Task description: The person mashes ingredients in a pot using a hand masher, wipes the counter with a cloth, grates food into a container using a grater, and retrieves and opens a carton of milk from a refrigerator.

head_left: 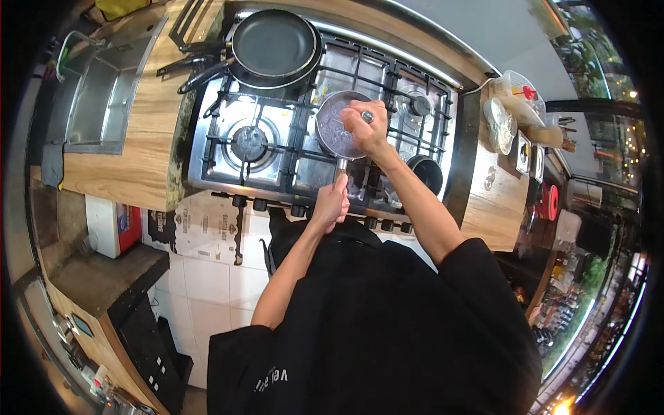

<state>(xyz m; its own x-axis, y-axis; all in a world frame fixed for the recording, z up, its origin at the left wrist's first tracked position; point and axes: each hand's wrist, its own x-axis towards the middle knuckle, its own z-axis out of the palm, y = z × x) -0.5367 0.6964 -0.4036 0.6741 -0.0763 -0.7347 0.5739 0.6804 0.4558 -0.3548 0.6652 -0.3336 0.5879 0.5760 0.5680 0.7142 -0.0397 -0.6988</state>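
Saucepan (pixel 318 131) sits on the stove (pixel 270 191) in our head view, its handle (pixel 342 166) turned toward us, likely for an easy grip. Our left hand (pixel 332 203) wraps that handle, seemingly to steady the saucepan, while our right hand (pixel 368 133) curls tightly round a metal-ended tool (pixel 367 117), apparently to reach the purplish contents (pixel 334 119).

Kitchen, shown by gas stove (pixel 209 168), frying pans (pixel 273 45) stacked on it, saucepan (pixel 330 119), metal sink (pixel 114 104) set into wooden counter (pixel 146 138)
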